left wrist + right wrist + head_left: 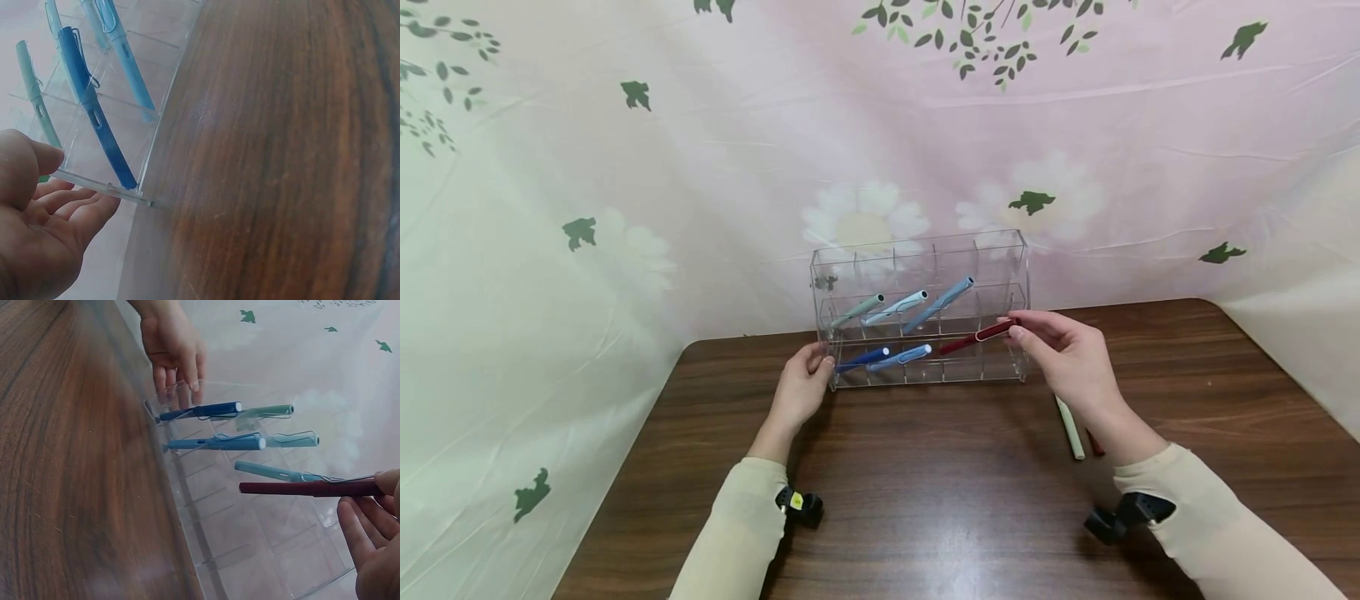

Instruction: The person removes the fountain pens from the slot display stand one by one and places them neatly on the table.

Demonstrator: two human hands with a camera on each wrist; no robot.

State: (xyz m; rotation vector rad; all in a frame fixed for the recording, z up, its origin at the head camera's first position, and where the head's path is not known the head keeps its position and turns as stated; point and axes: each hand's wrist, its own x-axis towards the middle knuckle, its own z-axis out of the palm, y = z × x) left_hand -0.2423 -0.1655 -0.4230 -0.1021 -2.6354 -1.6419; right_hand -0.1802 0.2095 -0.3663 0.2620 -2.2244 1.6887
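A clear acrylic pen rack (1000, 368) with rows of compartments stands at the table's back. My left hand (801, 387) grips its left side panel, thumb on one face and fingers on the other. In the front row lean a dark blue pen (865, 359) and a mid-blue pen (901, 358). Behind them tilt a green pen (859, 308), a pale blue pen (897, 307) and a steel-blue pen (940, 305). My right hand (1071, 354) pinches a dark red pen (300, 488) by one end, its other end pointing left at the rack's front row.
On the brown wooden table (925, 483), a pale green pen (1070, 429) lies under my right forearm. Beside it, a red pen (1096, 443) is partly hidden by the wrist. A flowered cloth backdrop (737, 208) hangs right behind the rack.
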